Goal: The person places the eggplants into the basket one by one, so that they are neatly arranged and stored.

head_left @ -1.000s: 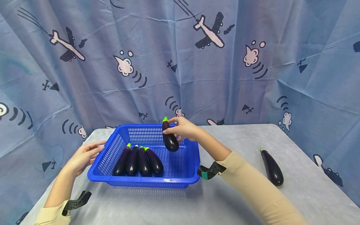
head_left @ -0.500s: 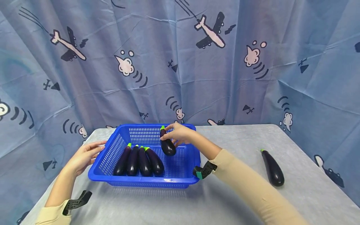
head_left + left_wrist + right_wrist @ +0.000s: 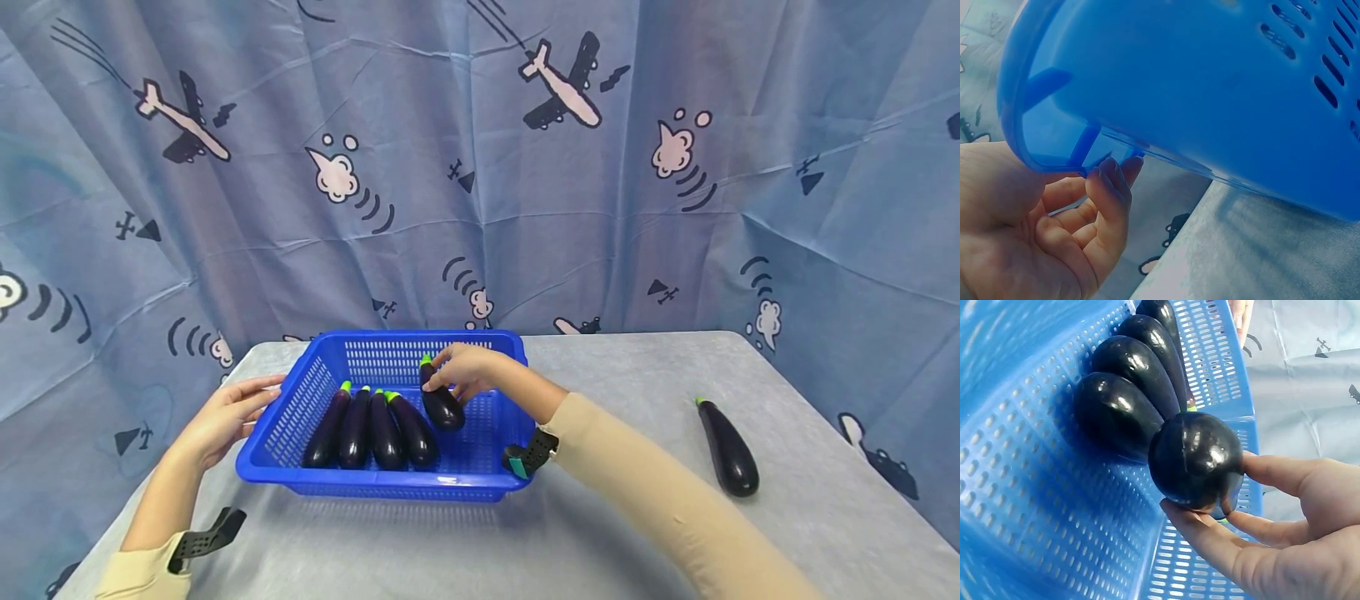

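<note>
My right hand (image 3: 471, 368) grips a dark purple eggplant (image 3: 442, 410) with a green stem end. It is inside the blue plastic basket (image 3: 360, 478), to the right of a row of several eggplants (image 3: 385, 433). The right wrist view shows the rounded end of the held eggplant (image 3: 1194, 456), with thumb and fingers around its far part. At the basket's left side my left hand (image 3: 223, 415) holds the rim. In the left wrist view its fingertips (image 3: 1110, 187) curl up under the rim's edge.
Another eggplant (image 3: 729, 454) lies on the grey-white table (image 3: 615, 367), right of the basket and beyond my right forearm. A blue curtain (image 3: 420, 167) printed with airplanes hangs behind the table and at both sides.
My right hand has lowered the eggplant deeper into the basket and moved slightly left, toward the row. The left hand stays at the rim, and the basket has not visibly moved.
</note>
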